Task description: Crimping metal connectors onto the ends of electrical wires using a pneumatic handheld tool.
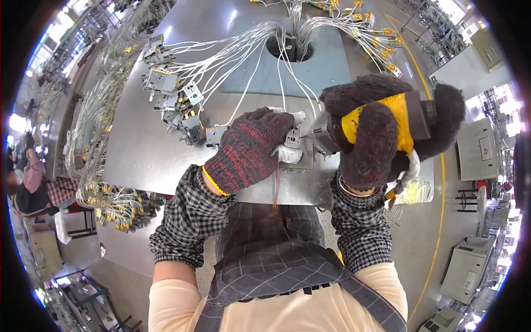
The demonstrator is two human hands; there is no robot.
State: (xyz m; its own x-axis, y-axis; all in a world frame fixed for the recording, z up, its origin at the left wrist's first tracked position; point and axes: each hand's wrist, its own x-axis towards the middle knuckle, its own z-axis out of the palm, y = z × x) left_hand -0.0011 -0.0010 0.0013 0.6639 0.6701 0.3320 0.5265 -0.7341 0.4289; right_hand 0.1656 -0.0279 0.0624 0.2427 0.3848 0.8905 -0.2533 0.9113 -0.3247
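My left hand [252, 146], in a dark knitted glove flecked with red, presses its fingers onto a small metal block with holes [293, 136] near the front edge of the metal table. White wrapped pieces [290, 154] lie on either side of that block. My right hand [376, 146], also gloved, is wrapped round a yellow and black power screwdriver [394, 117]. The tool lies on its side, its nose pointing left at the block; whether the tip touches I cannot tell. A thin reddish cord [276, 185] hangs over the table edge below the block.
Grey metal connectors [161, 82] on white wires pile up at the left of the table. The wires rise from a round hole [290, 47]; others end in yellow terminals [381, 41] at the far right. A clear plastic box [415, 192] sits right. Another person [36, 182] is far left.
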